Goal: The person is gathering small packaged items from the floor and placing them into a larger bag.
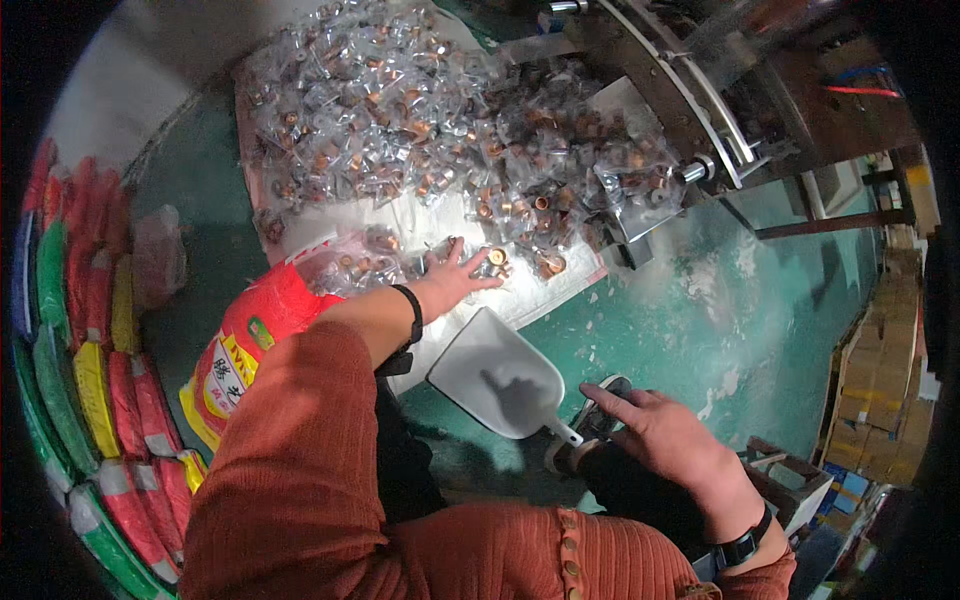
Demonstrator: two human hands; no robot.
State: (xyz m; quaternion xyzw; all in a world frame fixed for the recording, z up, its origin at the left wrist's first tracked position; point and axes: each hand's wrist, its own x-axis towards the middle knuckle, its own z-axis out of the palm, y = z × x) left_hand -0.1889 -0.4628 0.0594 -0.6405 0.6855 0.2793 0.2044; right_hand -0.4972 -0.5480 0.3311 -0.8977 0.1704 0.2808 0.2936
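My left hand [452,284] reaches forward with its fingers spread over a white sheet [420,222]. At its fingertips lie a few small copper-coloured metal fittings [497,257] in clear plastic. Just left of it, a red and yellow woven sack [258,335] lies on its side, with clear-wrapped fittings [362,268] at its mouth. A white plastic scoop [495,362] with a short handle rests between my hands, partly on the sheet. My right hand [665,436] hovers right of the scoop's handle, apart from it, index finger stretched out and nothing visible in the fingers.
A large heap of clear-bagged fittings [360,110] covers the far part of the sheet. Stacked coloured sacks [95,350] line the left side. A dark machine frame [740,110] stands far right, cardboard boxes [875,385] at the right edge. The floor [640,330] is green and worn.
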